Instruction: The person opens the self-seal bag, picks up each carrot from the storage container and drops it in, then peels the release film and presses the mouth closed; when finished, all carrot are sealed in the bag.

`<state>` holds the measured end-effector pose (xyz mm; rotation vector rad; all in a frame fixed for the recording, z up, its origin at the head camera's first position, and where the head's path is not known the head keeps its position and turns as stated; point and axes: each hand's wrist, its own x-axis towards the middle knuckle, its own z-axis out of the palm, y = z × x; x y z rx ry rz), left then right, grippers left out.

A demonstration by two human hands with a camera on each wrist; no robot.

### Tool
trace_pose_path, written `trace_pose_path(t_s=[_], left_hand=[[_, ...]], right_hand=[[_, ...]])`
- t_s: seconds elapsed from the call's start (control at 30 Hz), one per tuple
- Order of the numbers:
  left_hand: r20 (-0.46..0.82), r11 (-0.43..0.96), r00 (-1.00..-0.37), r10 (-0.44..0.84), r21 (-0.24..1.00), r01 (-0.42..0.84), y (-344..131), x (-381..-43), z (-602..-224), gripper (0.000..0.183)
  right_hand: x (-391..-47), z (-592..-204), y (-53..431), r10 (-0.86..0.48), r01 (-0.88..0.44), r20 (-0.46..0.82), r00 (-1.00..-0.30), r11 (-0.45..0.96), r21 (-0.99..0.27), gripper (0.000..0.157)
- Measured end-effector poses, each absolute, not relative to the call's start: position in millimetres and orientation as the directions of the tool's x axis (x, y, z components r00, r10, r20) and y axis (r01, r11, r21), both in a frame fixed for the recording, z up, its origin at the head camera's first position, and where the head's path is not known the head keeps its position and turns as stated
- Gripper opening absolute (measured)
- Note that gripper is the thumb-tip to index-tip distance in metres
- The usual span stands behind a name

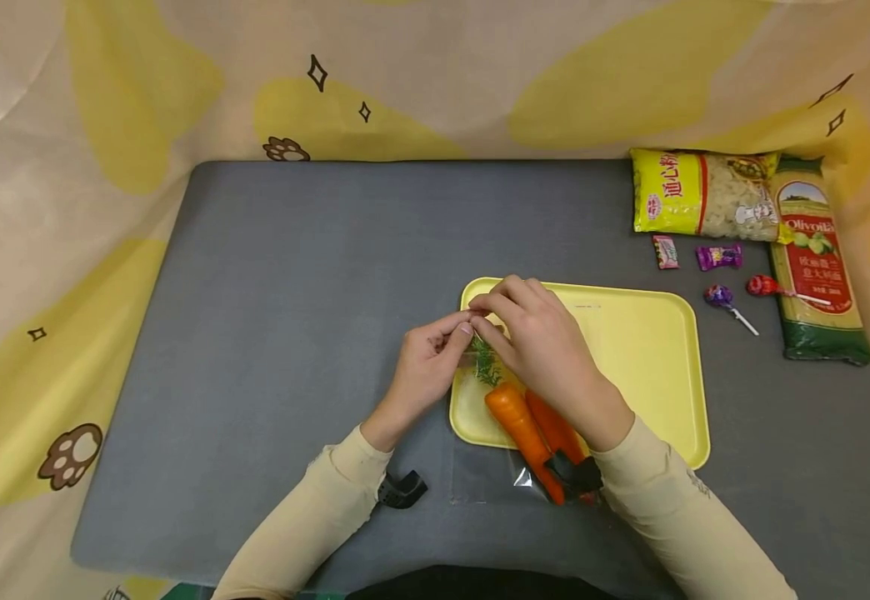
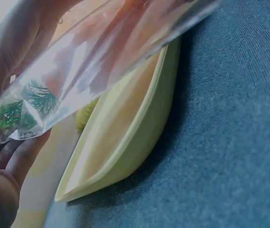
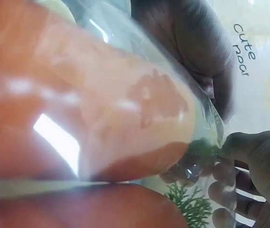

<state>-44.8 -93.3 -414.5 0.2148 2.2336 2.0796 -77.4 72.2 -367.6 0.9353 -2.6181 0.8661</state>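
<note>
Clear plastic bag [image 2: 97, 66], carrots [image 1: 521, 429] inside, sits partly over the yellow tray [image 1: 645, 358]; left hand [image 1: 427, 362] and right hand [image 1: 543, 337] pinch its end, perhaps opening it, hard to see; next calls for steady tension.

"What sort of place is this?"

"A curtained-off spot: cloth [image 1: 420, 50] printed with paw prints [image 1: 71, 456] hangs behind and beside a grey tabletop [image 1: 292, 292]."

"A home kitchen?"

"I can't tell. The carrots [image 1: 516, 414] and pasta packets [image 1: 705, 196] are kitchen fare, but the cloth hides the room beyond."
</note>
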Motion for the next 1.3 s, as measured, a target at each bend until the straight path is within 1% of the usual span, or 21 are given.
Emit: trace_pose_path(t_s=[0.07, 0.2, 0.3, 0.4, 0.47, 0.53, 0.77, 0.83, 0.9, 1.0, 1.1, 1.2, 1.3], left_hand=[[0.102, 0.155, -0.983, 0.155, 0.980, 0.126, -94, -45, -416, 0.025], [0.228, 0.323, -0.959, 0.170, 0.906, 0.273, -95, -46, -416, 0.023], [0.293, 0.395, -0.937, 0.190, 0.851, 0.347, -94, -46, -417, 0.023], [0.335, 0.420, -0.919, 0.207, 0.818, 0.393, -93, -46, -417, 0.022], [0.346, 0.436, -0.912, 0.221, 0.801, 0.410, -93, -45, -418, 0.022], [0.348, 0.444, -0.909, 0.230, 0.794, 0.416, -93, -45, -419, 0.021], [0.335, 0.453, -0.914, 0.230, 0.794, 0.405, -92, -45, -419, 0.019], [0.311, 0.407, -0.920, 0.236, 0.829, 0.385, -91, -46, -418, 0.020], [0.255, 0.316, -0.936, 0.244, 0.891, 0.325, -91, -45, -418, 0.022], [0.128, 0.116, -0.963, 0.238, 0.980, 0.160, -94, -43, -415, 0.024], [0.034, -0.021, -0.981, 0.189, 0.999, 0.030, -98, -39, -409, 0.025], [-0.006, -0.065, -0.988, 0.155, 0.998, -0.016, -103, -38, -405, 0.025], [-0.019, -0.066, -0.989, 0.147, 0.997, -0.029, -106, -38, -404, 0.025]], right_hand=[[-78, -366, 72, -0.517, -0.646, 0.388, -0.763, 0.624, -0.439, 0.013], [-81, -360, 74, -0.562, -0.674, 0.373, -0.738, 0.613, -0.412, 0.010], [-84, -355, 76, -0.595, -0.695, 0.360, -0.719, 0.601, -0.394, 0.009], [-86, -352, 78, -0.603, -0.694, 0.345, -0.720, 0.602, -0.396, 0.008], [-86, -353, 79, -0.588, -0.675, 0.335, -0.736, 0.606, -0.419, 0.008], [-86, -356, 80, -0.556, -0.642, 0.327, -0.764, 0.606, -0.469, 0.008], [-86, -371, 83, -0.382, -0.502, 0.332, -0.862, 0.559, -0.660, 0.009], [-88, -372, 86, -0.326, -0.462, 0.329, -0.886, 0.560, -0.688, 0.010], [-91, -373, 93, -0.253, -0.415, 0.329, -0.910, 0.572, -0.707, 0.009], [-98, -372, 112, -0.125, -0.322, 0.309, -0.943, 0.583, -0.746, 0.007], [-102, -373, 137, -0.016, -0.209, 0.245, -0.969, 0.574, -0.792, 0.010], [-103, -375, 163, 0.091, -0.089, 0.162, -0.983, 0.534, -0.841, 0.012], [-101, -377, 191, 0.217, 0.018, 0.092, -0.972, 0.456, -0.890, 0.013]])
